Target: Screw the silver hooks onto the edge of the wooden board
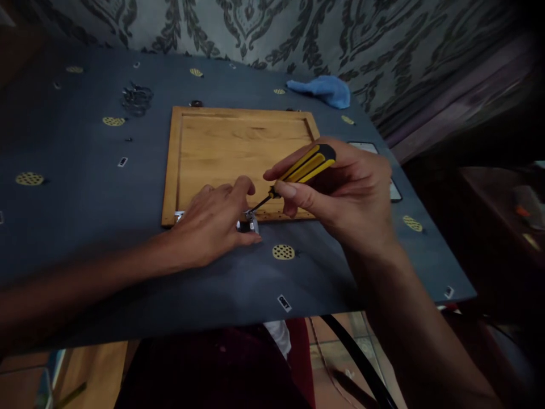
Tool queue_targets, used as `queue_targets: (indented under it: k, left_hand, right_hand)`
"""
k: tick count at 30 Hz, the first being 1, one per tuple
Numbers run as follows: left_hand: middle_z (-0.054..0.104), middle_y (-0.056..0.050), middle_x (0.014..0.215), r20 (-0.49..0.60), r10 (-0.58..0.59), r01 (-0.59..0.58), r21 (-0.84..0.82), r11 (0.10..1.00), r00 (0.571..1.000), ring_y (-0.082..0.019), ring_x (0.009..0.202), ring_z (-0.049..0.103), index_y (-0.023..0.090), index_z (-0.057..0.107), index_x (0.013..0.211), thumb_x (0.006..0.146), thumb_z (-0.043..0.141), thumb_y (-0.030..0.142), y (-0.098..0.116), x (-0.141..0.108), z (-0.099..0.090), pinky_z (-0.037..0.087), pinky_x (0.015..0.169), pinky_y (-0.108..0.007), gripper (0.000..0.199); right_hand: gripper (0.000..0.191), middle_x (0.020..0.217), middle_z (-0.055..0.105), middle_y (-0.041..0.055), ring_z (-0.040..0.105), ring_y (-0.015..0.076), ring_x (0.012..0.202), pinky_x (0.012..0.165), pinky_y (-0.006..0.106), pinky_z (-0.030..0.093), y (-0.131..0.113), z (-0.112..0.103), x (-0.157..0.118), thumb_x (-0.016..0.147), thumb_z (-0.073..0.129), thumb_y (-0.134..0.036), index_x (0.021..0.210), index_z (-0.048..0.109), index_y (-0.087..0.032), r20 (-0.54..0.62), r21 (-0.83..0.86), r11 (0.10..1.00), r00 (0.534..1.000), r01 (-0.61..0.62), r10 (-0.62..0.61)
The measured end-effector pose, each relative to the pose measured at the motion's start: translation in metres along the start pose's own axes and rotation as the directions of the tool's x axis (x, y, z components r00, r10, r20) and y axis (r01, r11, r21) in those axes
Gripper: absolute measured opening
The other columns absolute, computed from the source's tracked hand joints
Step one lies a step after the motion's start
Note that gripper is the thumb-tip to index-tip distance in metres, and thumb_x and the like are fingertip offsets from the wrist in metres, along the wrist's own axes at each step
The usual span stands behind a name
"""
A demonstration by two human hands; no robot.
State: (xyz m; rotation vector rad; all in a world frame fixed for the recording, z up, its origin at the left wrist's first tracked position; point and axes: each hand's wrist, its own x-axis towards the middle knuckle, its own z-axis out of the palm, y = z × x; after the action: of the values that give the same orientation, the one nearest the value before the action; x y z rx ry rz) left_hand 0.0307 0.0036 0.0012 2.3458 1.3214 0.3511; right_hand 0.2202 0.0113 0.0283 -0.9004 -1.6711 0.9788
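A wooden panel (238, 147) with a raised frame lies flat on the dark blue table. At its near edge sits a metal fitting (251, 226), and my left hand (213, 218) holds it between thumb and fingers. My right hand (349, 196) is closed around the yellow and black handle of a screwdriver (304, 168). The screwdriver slants down to the left, its tip at the metal fitting. Part of another metal piece (179, 216) shows at the panel's near left corner, beside my left wrist.
Small metal parts (137, 97) lie in a pile at the back left of the table (85, 210). A blue cloth (326, 91) is at the back right. A phone (395, 190) lies partly behind my right hand. A patterned wall covering rises behind the table.
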Motion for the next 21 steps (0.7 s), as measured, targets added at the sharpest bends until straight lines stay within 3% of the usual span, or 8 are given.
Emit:
queue_targets:
  k: [4, 10, 14, 21]
  left_hand:
    - [0.067, -0.003, 0.096, 0.002, 0.001, -0.001, -0.009, 1.000, 1.000, -0.027, 0.090, 0.065, 0.022, 0.043, 0.115, 0.079, 0.079, 0.039, 0.001, 0.000, 0.000, 0.047, 0.081, -0.039, 0.054]
    - [0.067, -0.003, 0.096, 0.009, 0.004, -0.003, -0.011, 1.000, 1.000, -0.028, 0.093, 0.065, 0.021, 0.043, 0.117, 0.079, 0.079, 0.039, 0.000, 0.001, 0.000, 0.046, 0.081, -0.039, 0.055]
    - [0.067, -0.004, 0.099, -0.001, 0.026, -0.026, -0.001, 1.000, 1.000, -0.028, 0.092, 0.065, 0.020, 0.044, 0.118, 0.079, 0.079, 0.038, -0.001, 0.001, 0.001, 0.046, 0.081, -0.039, 0.055]
    - [0.068, -0.005, 0.102, 0.043, 0.008, -0.007, -0.014, 1.000, 0.999, -0.029, 0.098, 0.065, 0.018, 0.043, 0.120, 0.078, 0.080, 0.041, 0.001, 0.003, -0.001, 0.046, 0.084, -0.039, 0.060]
  right_hand:
    - [0.017, 0.079, 0.072, -0.0015, 0.062, 0.0098, 0.055, 0.045, 0.022, 0.053, 0.003, 0.002, 0.003, 0.077, 0.084, -0.033, 0.083, 0.072, -0.023, -0.001, 0.036, 0.999, 1.000, 0.003, -0.003]
    - [0.019, 0.095, 0.073, 0.0004, 0.067, 0.0116, 0.064, 0.053, 0.026, 0.059, 0.001, -0.009, 0.007, 0.088, 0.073, -0.027, 0.107, 0.074, -0.026, 0.156, 0.039, 0.999, 0.987, -0.031, 0.024]
    - [0.010, 0.084, 0.072, -0.0019, 0.060, 0.0082, 0.051, 0.046, 0.023, 0.055, 0.004, -0.002, 0.016, 0.082, 0.080, -0.030, 0.090, 0.075, -0.026, 0.120, 0.042, 0.999, 0.993, 0.012, -0.017]
    - [0.014, 0.084, 0.073, -0.0015, 0.061, 0.0084, 0.051, 0.046, 0.022, 0.057, 0.014, 0.001, 0.011, 0.082, 0.080, -0.032, 0.094, 0.076, -0.026, 0.036, 0.100, 0.995, 0.999, 0.015, -0.018]
